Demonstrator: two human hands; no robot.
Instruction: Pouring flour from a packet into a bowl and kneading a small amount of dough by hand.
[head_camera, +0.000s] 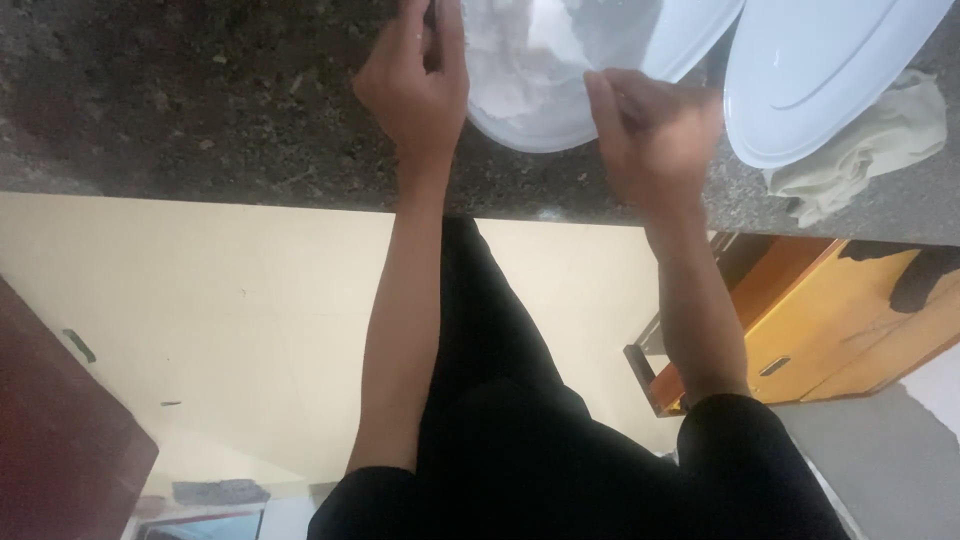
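White bowl (530, 110) sits on a dark speckled stone counter (200, 110), between both hands, its rim close to the counter's near edge. Pale powdery or doughy mass inside; top of the bowl is cut off by the frame.

Left hand (415, 85): curled against the bowl's left rim, fingers tucked in a loose fist, thumb side touching the rim. Whether it pinches the rim or some of the contents, cannot tell.

Right hand (655, 135): at the bowl's right rim, fingers folded, forefinger and thumb pinched on or just over the rim edge.

Just right of the right hand: a white oval platter (820, 80), and a crumpled pale cloth (870, 150) partly under it.

Handling, as judged: bowl looks rigid and smooth, probably slick if dusted; likely light to moderate with its load, breakable if ceramic. Best hold is opposite sides of the rim, as the hands now sit, or palms under the base.
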